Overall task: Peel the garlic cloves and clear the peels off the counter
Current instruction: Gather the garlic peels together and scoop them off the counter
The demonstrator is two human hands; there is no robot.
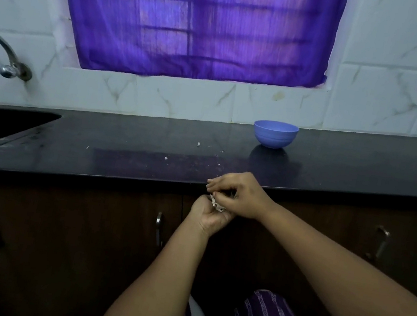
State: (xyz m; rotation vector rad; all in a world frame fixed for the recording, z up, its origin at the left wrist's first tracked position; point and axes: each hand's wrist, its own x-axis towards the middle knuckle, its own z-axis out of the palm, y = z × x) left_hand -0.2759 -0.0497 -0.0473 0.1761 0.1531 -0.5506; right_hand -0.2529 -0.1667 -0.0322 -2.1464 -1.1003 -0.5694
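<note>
Black stone counter [121, 149], both hands at its front edge; no legible writing or brand anywhere.
Left hand [210, 217] cups papery garlic peels [215, 204]; right hand [240, 194] pinches at them. Small peel flecks [198, 144] lie on the counter near a blue bowl [274, 134].

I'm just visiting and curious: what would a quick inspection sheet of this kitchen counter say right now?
Surface: dark counter, glossy, with small pale scraps scattered near the middle.
Job's things: papery garlic peels held between both hands at the counter's front edge; no whole clove visible.
Clutter: blue bowl near the wall; contents hidden.
Grippers: left hand cupped under the peels; right hand pinching them from above.
Cables: nothing seen.
Surroundings: sink and tap at left, purple curtain, cabinet doors below.
</note>
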